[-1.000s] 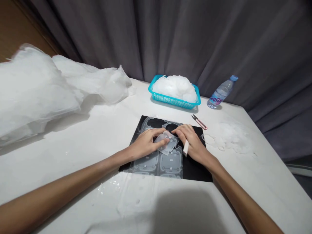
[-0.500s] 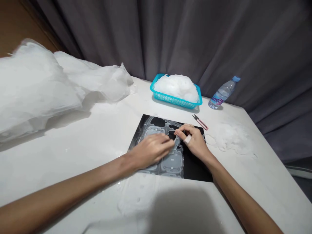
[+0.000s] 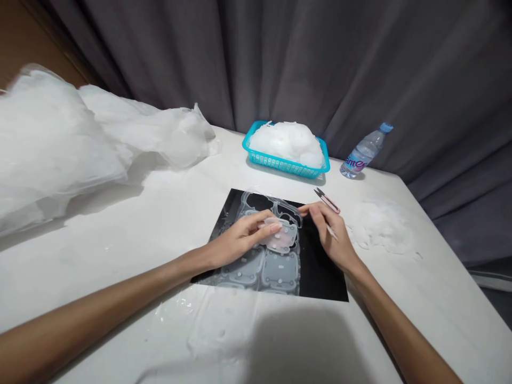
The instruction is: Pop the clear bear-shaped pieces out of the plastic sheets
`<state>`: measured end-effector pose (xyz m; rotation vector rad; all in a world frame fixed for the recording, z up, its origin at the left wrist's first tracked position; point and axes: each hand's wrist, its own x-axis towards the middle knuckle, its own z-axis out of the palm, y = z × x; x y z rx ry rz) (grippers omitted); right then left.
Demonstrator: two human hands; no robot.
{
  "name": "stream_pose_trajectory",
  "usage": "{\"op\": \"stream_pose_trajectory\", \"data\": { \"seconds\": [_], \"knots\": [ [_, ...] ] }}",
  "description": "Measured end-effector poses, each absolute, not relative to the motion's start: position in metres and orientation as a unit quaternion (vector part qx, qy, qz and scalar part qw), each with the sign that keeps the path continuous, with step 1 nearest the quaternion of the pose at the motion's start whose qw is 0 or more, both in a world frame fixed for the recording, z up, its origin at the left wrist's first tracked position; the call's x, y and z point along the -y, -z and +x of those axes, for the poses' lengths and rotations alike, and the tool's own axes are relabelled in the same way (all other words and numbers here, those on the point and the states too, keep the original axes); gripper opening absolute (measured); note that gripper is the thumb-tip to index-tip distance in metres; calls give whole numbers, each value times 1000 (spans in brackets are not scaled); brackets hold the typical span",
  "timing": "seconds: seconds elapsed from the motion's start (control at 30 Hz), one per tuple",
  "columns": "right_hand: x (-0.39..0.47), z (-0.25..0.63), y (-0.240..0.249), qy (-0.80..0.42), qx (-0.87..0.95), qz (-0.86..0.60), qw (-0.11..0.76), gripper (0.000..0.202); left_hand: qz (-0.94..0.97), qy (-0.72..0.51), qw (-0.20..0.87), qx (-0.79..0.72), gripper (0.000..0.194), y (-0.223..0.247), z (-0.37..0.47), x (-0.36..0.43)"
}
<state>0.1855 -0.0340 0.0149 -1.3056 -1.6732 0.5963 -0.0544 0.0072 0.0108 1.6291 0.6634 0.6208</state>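
Observation:
My left hand (image 3: pixel 252 233) is closed on a translucent rounded-square plastic piece (image 3: pixel 283 239), pinched between thumb and fingers. The piece lies over a clear molded plastic sheet (image 3: pixel 242 266), which has similar rounded panels and open cut-outs. Beneath the sheet is a black mat (image 3: pixel 322 274). At the sheet's far right edge, my right hand (image 3: pixel 328 226) is curled, its fingertips by the clear rim. A small whitish strip (image 3: pixel 332 232) sticks out from its palm. Just beyond that hand lie thread snips (image 3: pixel 328 201) with pink handles, blades apart.
A turquoise basket (image 3: pixel 286 167) heaped with white translucent pieces stands at the back. Right of it is a water bottle (image 3: pixel 362 153). Loose whitish scraps (image 3: pixel 382 224) lie on the right of the white table (image 3: pixel 160 224). Large filled plastic bags (image 3: pixel 60 133) occupy the left.
The rounded-square piece now shows flat in my left hand, apart from the surrounding sheet. My right hand has moved slightly right and away from the left hand.

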Motion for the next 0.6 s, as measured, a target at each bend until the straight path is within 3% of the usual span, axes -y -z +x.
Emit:
{"op": "stream_pose_trajectory", "data": {
  "seconds": [0.1,0.27,0.6],
  "knots": [
    [47,177,-15,-278,700,-499,428,15,691,-271,607,-283,30,-10,-55,-8],
    [54,170,-14,-236,719,-464,461,4,691,-279,613,-264,25,-10,-57,-11],
    [57,168,-20,-126,750,-422,494,12,698,-294,603,-251,21,-7,-59,-13]
  ]
}}
